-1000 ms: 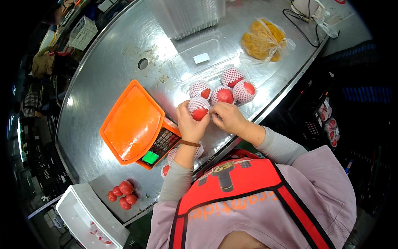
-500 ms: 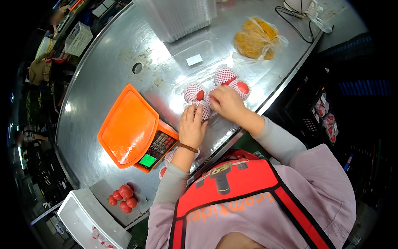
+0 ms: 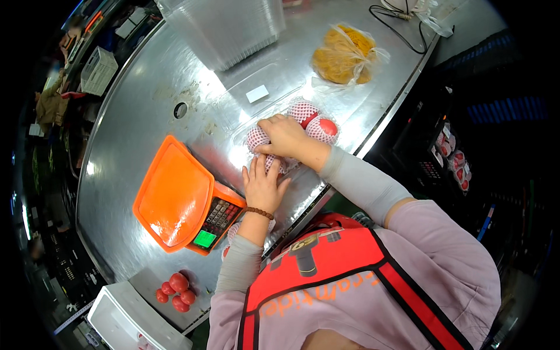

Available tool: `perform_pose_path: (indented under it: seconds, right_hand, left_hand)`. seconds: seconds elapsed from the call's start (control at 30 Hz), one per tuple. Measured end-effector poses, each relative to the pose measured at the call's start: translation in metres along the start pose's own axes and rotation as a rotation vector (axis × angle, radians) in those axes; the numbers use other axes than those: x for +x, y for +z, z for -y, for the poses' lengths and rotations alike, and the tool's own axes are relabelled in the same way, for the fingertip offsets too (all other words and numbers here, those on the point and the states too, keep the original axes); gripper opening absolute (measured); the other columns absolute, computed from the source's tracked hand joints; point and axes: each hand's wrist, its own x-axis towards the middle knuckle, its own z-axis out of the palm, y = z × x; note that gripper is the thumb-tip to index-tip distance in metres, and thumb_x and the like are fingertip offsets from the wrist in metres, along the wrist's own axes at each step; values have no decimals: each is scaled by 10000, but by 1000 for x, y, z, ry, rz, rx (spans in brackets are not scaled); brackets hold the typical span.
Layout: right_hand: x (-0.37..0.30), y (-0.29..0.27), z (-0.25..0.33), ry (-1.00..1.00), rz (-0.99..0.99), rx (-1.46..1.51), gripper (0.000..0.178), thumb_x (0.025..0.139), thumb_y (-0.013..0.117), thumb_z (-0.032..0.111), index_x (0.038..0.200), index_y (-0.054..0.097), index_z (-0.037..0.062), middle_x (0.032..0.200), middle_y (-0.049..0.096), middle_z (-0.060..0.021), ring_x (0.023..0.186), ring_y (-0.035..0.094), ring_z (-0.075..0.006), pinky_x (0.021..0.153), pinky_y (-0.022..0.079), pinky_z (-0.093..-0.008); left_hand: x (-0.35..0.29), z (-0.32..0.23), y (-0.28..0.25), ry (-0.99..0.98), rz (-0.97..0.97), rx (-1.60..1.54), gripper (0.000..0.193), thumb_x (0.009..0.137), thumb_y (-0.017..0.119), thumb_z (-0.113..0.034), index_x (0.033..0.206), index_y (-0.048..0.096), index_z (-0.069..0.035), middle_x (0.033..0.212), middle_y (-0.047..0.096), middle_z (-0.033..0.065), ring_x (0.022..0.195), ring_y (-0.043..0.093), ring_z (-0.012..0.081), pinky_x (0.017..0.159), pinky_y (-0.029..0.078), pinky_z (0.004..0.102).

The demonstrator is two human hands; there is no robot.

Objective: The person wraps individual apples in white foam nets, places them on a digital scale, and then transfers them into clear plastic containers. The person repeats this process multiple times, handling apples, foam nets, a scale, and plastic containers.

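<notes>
Tomatoes in white-and-red foam nets [image 3: 322, 129] sit in a clear plastic clamshell box [image 3: 240, 135] with its lid [image 3: 280, 79] laid back. My right hand [image 3: 287, 138] reaches over the box, its curled fingers and thumb around the left-hand netted tomato [image 3: 256, 139]. Just nearer, my left hand [image 3: 262, 188], with a brown bead bracelet at the wrist, rests its outstretched fingertips on the near netted tomato [image 3: 273, 164]; its thumb stands apart. My hands partly cover the tomatoes in the middle.
An orange scale [image 3: 175, 195] with a green display stands left of my hands. Bare tomatoes [image 3: 178, 291] lie near a white bin [image 3: 131, 315]. Stacked clear boxes [image 3: 224, 32] and a bag of yellow rubber bands [image 3: 344, 55] are farther back. More netted tomatoes peek out beside my left forearm.
My right hand has moved left across the box onto the left-hand tomato. My left hand has drawn back slightly toward me. The whole view has shifted a little.
</notes>
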Motion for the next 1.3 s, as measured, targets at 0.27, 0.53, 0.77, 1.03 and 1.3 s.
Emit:
perform_pose_path:
  seconds: [0.27,0.53,0.77,1.03,1.3]
  right_hand:
    - [-75,-82,-64,-41,-119,83,532,683,745,280,1159,597,95,1193,587,-145,1094,546,-328,926,430,-435]
    - [-75,-77,-64,-107,115,-247,569,634,791,296,1146,584,159,1090,566,-73,1049,542,-273,887,414,-414]
    - [-74,-77,-46,-87,330,-230,619,631,785,421,1160,597,159,1053,551,-95,991,571,-279,856,428,-422]
    - [-85,-63,-45,-87,153,-158,544,638,773,369,1120,614,172,1010,549,-95,958,576,-283,851,426,-433]
    - [-86,-53,-39,-108,200,-213,515,634,785,320,1092,628,144,1044,542,-90,1024,541,-289,827,463,-407]
  left_hand:
    - [44,-21,-7,202,-219,-140,530,713,735,-236,1187,566,-71,1228,533,140,1155,488,335,985,378,436]
    - [95,-35,2,185,116,97,547,657,734,-354,1134,587,-129,1105,554,117,1019,558,311,966,346,476]
    - [87,-30,-9,130,153,137,510,606,744,-334,1044,593,-123,1064,550,121,967,567,320,943,360,450]
    - [90,-25,11,90,84,143,545,620,749,-327,1064,545,-85,1001,596,99,968,569,290,968,332,487]
    - [84,-19,10,135,80,115,509,727,653,-333,1140,551,-53,1088,576,118,1041,535,305,986,334,498]
